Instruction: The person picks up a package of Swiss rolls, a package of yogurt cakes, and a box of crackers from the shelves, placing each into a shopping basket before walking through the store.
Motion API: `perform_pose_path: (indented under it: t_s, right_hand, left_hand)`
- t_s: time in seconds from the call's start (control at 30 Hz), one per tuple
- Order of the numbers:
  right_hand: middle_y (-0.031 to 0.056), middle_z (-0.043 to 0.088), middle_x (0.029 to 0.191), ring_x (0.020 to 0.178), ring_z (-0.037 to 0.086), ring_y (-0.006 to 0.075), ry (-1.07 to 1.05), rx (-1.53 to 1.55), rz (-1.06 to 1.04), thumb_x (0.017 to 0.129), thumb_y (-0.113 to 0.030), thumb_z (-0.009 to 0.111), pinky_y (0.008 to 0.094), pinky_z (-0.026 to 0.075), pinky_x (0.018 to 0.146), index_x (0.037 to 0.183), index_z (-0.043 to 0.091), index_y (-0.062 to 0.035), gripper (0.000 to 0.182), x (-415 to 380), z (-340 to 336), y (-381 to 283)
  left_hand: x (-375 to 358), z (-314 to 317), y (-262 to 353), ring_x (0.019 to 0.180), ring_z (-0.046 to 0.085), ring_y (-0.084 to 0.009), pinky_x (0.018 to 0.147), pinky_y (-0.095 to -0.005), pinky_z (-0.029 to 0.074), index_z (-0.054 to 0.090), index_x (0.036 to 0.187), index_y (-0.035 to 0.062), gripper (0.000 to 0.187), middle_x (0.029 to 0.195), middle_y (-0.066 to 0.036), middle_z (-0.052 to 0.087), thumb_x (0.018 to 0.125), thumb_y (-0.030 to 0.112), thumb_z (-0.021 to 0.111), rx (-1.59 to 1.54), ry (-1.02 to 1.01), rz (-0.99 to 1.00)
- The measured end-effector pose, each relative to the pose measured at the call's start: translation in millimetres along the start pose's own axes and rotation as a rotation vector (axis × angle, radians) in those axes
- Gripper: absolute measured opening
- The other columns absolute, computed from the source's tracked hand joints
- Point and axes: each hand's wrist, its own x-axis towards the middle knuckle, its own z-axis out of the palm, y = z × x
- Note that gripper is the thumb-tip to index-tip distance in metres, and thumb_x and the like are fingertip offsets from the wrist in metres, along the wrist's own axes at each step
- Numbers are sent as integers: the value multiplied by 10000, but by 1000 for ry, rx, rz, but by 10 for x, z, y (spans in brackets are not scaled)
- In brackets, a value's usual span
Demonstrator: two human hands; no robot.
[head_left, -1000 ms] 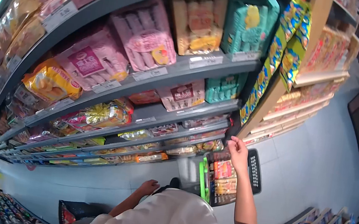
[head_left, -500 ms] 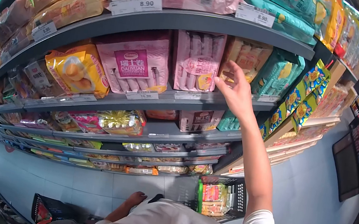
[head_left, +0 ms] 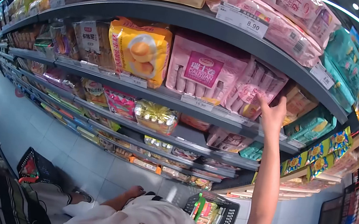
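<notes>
My right hand (head_left: 274, 114) is at the right edge of a pink pack of Swiss rolls (head_left: 252, 88) standing on the shelf. The thumb lies on the pack's front and the other fingers reach around its side, partly hidden. Just right of the fingers stands a brown-orange pack (head_left: 302, 105). A larger pink Swiss roll bag (head_left: 204, 71) stands left of the held pack. Low by my waist hangs my left hand (head_left: 135, 192), away from the shelf; its fingers are too small to make out.
A dark shelf edge (head_left: 175, 15) with price tags runs above my right hand. A black basket (head_left: 228, 221) with a green handle and packs inside is below. At lower left, a person in striped clothing (head_left: 0, 192) is near another black basket (head_left: 43, 166).
My right hand has gone from open beside the pink pack to gripping its right edge. The view has turned left, so the shelves appear farther right and tilted.
</notes>
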Motion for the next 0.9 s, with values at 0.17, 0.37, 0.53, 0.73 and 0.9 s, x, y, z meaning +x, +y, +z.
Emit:
perform_pose_path:
  t_s: [0.17, 0.37, 0.53, 0.73, 0.9]
  right_hand:
    - [194, 768, 1094, 992, 723, 277, -18, 183, 85, 940, -239, 862, 401, 563, 892, 1190, 633, 84, 468, -43, 122, 254]
    - [242, 769, 1121, 1042, 763, 325, -52, 68, 65, 946, -218, 815, 419, 591, 901, 1269, 622, 74, 476, -151, 64, 250]
    - [256, 769, 1144, 1062, 764, 382, -4, 67, 31, 957, -197, 801, 441, 583, 911, 1365, 610, 60, 518, -166, 61, 303]
    - [275, 710, 1335, 1227, 715, 381, 122, 14, -49, 965, -181, 801, 428, 561, 1042, 1441, 608, 35, 557, -397, -36, 270]
    - [192, 734, 1318, 1187, 731, 332, 134, 111, -117, 965, -114, 787, 397, 575, 1000, 1418, 656, -18, 481, -1018, -437, 302]
  left_hand:
    - [-84, -46, 113, 1156, 741, -417, 1056, -471, 567, 771, 1290, 39, 624, 1198, -244, 786, 940, 555, 738, 76, -16, 37]
    - [4, -87, 230, 1197, 727, -426, 1063, -466, 565, 782, 1287, 62, 591, 1246, -236, 774, 963, 550, 710, 135, -113, 90]
    - [-62, -94, 256, 1215, 728, -394, 1063, -445, 565, 788, 1273, 69, 550, 1262, -214, 776, 968, 522, 724, 154, -89, 92]
    - [-24, -79, 384, 1185, 740, -394, 1049, -442, 570, 770, 1294, 48, 566, 1252, -229, 775, 980, 516, 716, 160, -124, 84]
    - [67, 49, 427, 1229, 711, -410, 1078, -454, 549, 763, 1290, 18, 565, 1299, -248, 748, 999, 499, 698, 168, -154, 131]
